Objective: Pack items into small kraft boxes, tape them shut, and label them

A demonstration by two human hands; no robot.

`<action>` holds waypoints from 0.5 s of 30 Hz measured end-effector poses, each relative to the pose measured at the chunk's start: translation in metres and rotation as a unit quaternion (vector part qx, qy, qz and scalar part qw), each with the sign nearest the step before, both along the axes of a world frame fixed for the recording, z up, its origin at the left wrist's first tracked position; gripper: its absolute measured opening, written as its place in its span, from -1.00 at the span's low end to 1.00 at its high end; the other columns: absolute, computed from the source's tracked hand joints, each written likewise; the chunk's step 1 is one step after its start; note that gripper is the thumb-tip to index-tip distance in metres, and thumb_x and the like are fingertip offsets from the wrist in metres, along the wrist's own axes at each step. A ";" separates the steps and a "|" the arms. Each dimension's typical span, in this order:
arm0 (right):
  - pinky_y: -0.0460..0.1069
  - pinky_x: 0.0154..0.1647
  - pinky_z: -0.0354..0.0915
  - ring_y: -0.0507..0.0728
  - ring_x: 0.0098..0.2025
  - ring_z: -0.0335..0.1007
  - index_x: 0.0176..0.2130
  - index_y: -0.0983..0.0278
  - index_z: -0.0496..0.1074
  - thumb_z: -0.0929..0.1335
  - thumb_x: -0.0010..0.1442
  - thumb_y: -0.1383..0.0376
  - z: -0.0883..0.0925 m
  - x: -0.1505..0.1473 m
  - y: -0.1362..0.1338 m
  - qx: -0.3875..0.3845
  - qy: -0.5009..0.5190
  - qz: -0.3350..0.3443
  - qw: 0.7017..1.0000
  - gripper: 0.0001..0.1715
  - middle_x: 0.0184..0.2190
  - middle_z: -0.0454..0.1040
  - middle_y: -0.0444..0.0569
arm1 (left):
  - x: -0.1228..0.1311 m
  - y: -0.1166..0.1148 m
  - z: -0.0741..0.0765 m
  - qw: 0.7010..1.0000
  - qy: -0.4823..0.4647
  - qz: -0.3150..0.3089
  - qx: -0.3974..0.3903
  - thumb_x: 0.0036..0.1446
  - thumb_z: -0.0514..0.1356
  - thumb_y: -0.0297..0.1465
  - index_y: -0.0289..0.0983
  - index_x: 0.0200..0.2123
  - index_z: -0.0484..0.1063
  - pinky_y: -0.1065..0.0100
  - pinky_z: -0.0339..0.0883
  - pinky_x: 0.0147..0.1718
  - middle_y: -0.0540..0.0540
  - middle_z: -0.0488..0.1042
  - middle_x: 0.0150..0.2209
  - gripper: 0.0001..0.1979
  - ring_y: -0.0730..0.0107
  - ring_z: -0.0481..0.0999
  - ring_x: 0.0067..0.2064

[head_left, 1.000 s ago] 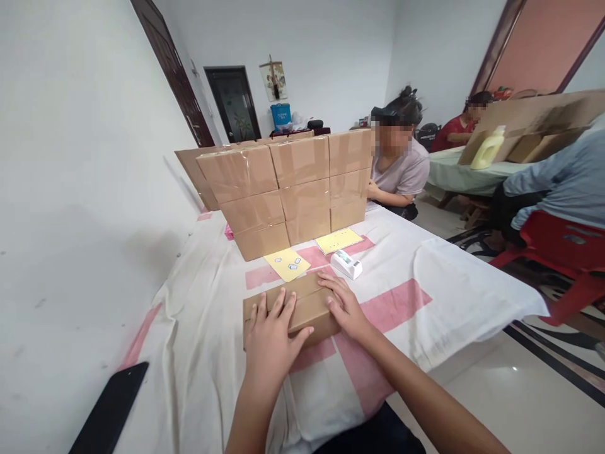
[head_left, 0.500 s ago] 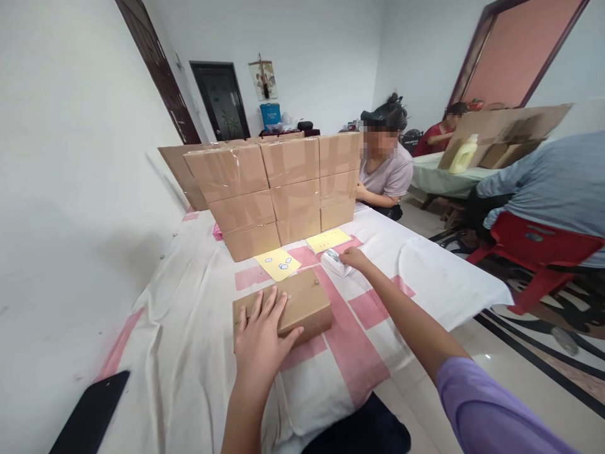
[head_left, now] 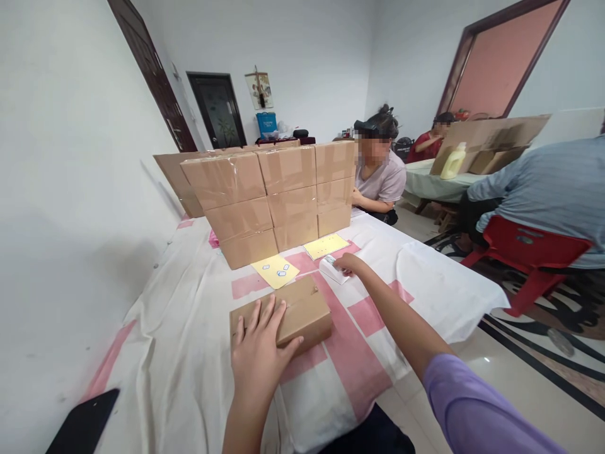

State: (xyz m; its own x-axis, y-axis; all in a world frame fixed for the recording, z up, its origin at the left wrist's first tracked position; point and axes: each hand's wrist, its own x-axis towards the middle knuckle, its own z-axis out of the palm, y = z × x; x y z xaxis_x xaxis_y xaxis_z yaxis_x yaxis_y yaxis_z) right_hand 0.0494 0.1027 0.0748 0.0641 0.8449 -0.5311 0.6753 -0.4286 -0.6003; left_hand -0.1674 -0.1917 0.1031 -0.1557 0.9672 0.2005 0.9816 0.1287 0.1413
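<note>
My left hand lies flat with fingers spread on top of a closed brown cardboard box in front of me. My right hand reaches forward to a small white paper tray beyond the box on the right. Its fingers are bent together at the tray's opening, where a small pale piece shows; what they pinch is too small to make out. Between the box and the carton wall lies a yellow card with several blue-outlined shapes. A second yellow card with small dots lies behind the tray.
A wall of stacked, taped cartons stands across the table. A black phone rests at the lower left on the white and pink cloth. One person sits behind the cartons; others sit at another table beside a red chair.
My right hand has moved slightly, its fingers now lower over the white paper tray. My left hand stays on the box. The view has shifted a little.
</note>
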 end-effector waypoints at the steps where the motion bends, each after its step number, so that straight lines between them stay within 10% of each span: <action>1: 0.15 -0.05 0.49 0.18 -0.04 0.50 0.12 0.32 0.41 0.38 0.38 0.17 0.000 0.000 -0.001 0.001 0.014 -0.005 1.000 -0.59 0.04 0.47 0.08 | 0.000 0.000 0.000 1.000 0.001 -0.001 0.003 0.20 0.22 -0.11 -0.03 0.34 0.26 -0.15 -0.04 0.40 0.07 0.09 0.44 -0.36 0.06 0.06 0.47; 15: -0.13 -0.46 0.36 0.01 -0.45 0.46 -0.29 0.36 0.41 0.38 0.32 0.33 -0.022 0.049 -0.041 0.110 0.317 -0.005 0.942 -0.86 -0.44 0.52 -0.04 | -0.005 -0.001 -0.006 0.999 0.005 -0.015 0.038 0.20 0.19 -0.05 -0.02 0.32 0.28 -0.19 0.00 0.38 0.04 0.16 0.42 -0.36 -0.01 0.13 0.44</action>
State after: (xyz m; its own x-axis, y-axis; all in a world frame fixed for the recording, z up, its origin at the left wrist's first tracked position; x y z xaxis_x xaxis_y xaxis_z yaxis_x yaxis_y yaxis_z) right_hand 0.0988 0.0615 0.0525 -0.1987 0.9401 -0.2772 0.1470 -0.2511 -0.9568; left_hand -0.1727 -0.1931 0.0967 -0.1251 0.9534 0.2745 0.9862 0.0893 0.1394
